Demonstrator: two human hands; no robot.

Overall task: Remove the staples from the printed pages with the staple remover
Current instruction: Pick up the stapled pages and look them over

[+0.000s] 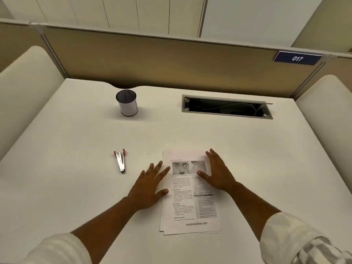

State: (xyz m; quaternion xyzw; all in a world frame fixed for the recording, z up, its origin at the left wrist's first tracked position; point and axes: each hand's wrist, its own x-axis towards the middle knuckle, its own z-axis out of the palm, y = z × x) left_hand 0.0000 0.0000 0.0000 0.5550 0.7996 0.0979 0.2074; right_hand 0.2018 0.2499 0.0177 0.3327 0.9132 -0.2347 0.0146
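A stack of printed pages with text and two photos lies on the white desk, near its front. My left hand rests flat on the desk at the stack's left edge, fingers spread, fingertips touching the paper. My right hand lies flat on the upper right part of the top page, fingers apart. Neither hand holds anything. The staple remover, metal with red grips, lies on the desk well to the left of my left hand. No staple is visible at this size.
A white cylindrical pen cup stands at the back left of the desk. An open cable slot is set into the desk at the back right. Beige partition walls enclose the back and both sides.
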